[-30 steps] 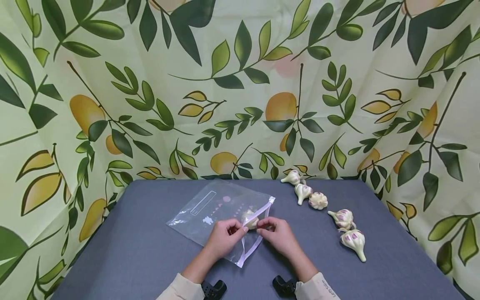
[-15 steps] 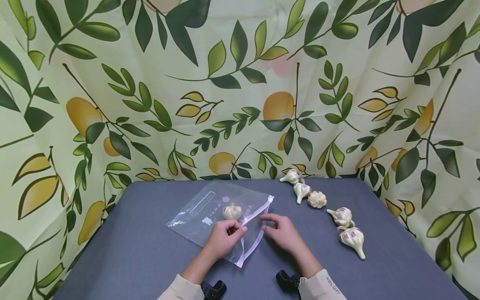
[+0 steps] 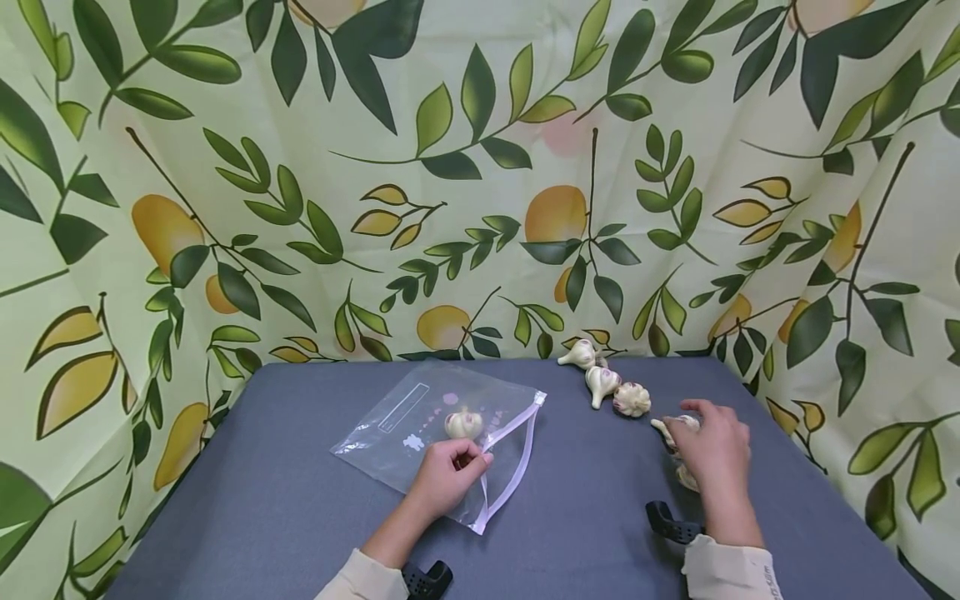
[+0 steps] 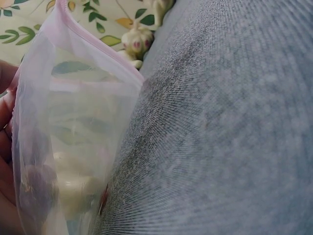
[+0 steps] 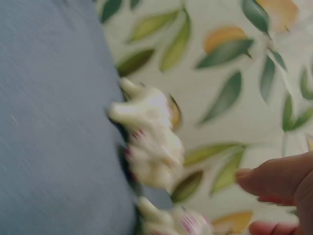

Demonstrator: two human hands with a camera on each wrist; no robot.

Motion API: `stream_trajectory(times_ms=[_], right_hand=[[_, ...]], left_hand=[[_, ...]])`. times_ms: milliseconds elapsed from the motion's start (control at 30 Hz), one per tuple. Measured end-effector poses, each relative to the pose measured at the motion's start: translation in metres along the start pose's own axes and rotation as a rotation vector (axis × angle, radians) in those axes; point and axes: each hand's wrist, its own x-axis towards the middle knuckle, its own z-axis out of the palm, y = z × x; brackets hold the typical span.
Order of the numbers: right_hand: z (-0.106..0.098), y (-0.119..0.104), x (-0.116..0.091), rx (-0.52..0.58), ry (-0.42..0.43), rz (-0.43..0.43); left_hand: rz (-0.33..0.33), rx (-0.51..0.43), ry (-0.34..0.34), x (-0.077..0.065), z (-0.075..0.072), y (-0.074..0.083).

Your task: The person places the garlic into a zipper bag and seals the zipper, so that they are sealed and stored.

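Note:
A clear zip bag [image 3: 420, 404] with a pale pink zip strip lies on the grey table, its mouth gaping to the right. Inside it is one garlic bulb [image 3: 463, 424], seen through the plastic. My left hand [image 3: 446, 475] pinches the bag's edge at the mouth; in the left wrist view, its fingers [image 4: 6, 117] sit against the bag [image 4: 83, 103]. Over at the right, my right hand [image 3: 716, 446] hovers above a garlic bulb [image 3: 662, 427], partly covering it and another bulb [image 3: 686, 478]. Thumb and fingers stand apart in the right wrist view, holding nothing.
Further back on the right, several garlic bulbs [image 3: 602, 385] lie in a row near the table's far edge. A patterned cloth [image 3: 480, 208] hangs behind and along both sides of the grey table [image 3: 255, 500]. Black devices [image 3: 671, 523] are worn at both wrists.
The garlic bulb has moved from the bag's mouth deeper inside, as my right hand let go. That hand then swung right to the loose bulbs. My left hand has stayed on the bag.

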Motion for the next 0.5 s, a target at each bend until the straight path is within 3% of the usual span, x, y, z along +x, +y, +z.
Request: stream_trajectory(times_ms=[100,233,500], right_hand=[[-0.018,0.015,0.004,-0.026,-0.14,0.086],[-0.031,0.027,0.01,-0.036,-0.314,0.081],[-0.035,0.039,0.014,-0.038,-0.458,0.016]], left_hand=[[-0.002,-0.011,0.004,0.0,0.0,-0.001],[0.004,-0.022,0.004,0.0,0.0,-0.001],[-0.003,-0.021,-0.002,0.001,-0.001,-0.001]])
